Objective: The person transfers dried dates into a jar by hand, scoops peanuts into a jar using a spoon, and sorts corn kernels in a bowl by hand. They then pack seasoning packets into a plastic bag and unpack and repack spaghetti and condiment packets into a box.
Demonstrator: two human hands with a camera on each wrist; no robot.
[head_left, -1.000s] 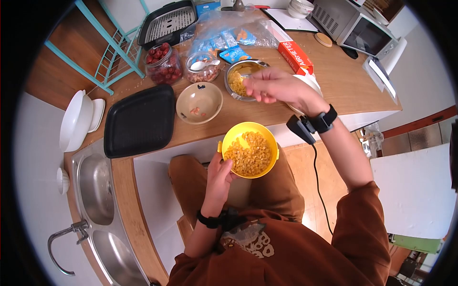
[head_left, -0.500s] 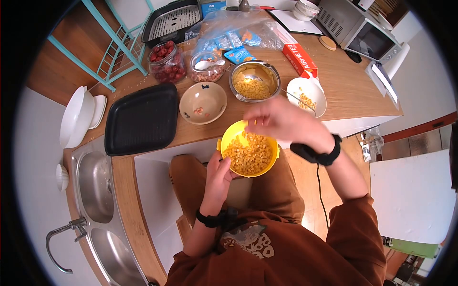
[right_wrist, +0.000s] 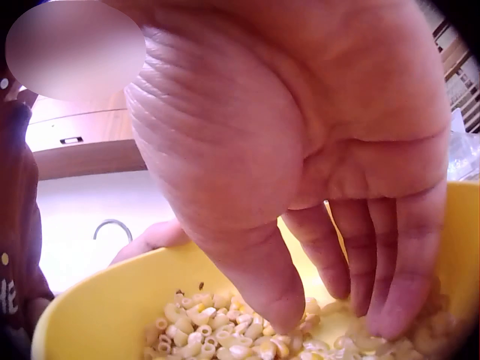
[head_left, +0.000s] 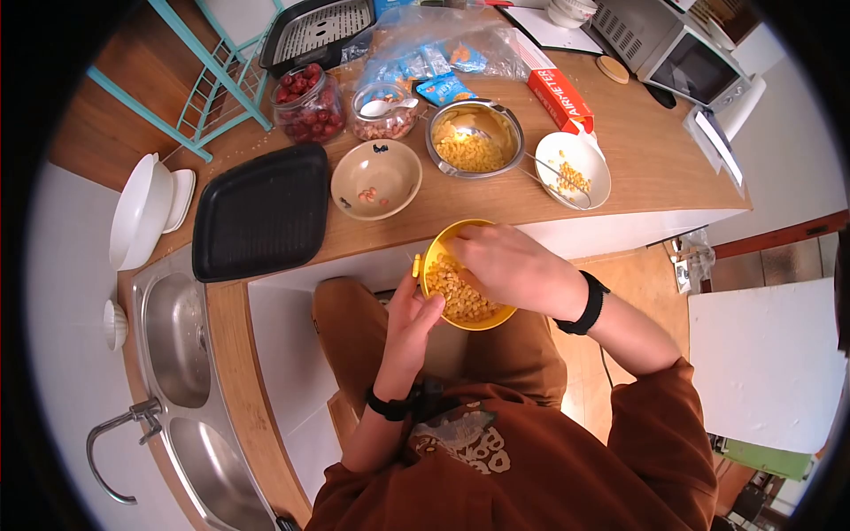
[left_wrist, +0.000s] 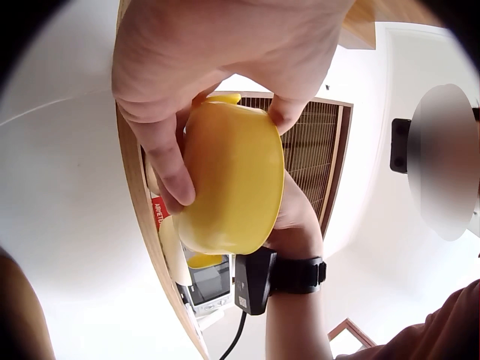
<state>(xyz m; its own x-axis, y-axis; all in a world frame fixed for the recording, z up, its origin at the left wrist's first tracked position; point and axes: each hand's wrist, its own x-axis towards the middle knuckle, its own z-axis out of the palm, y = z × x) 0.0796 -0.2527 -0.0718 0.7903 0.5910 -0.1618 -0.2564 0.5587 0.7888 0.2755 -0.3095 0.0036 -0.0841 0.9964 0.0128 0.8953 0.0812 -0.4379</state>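
My left hand grips a yellow plastic bowl by its side, thumb at the rim and fingers around the outside. The bowl is tilted slightly, above the lap. Inside lie small tube macaroni mixed with some corn kernels. My right hand reaches down into this bowl. Its fingers point down, fairly straight, with the tips among the macaroni and the thumb apart from them. On the counter beyond, a steel bowl holds more yellow pieces. Beside it, a white bowl contains corn kernels and a metal utensil.
A beige bowl with a few pinkish bits stands beside a black tray. Behind are a jar of red fruit, a jar with a white spoon, and a red box. The sink is at left.
My right hand has come from over the steel bowl, back towards the body and down into the yellow bowl. The left hand has tipped the yellow bowl slightly.
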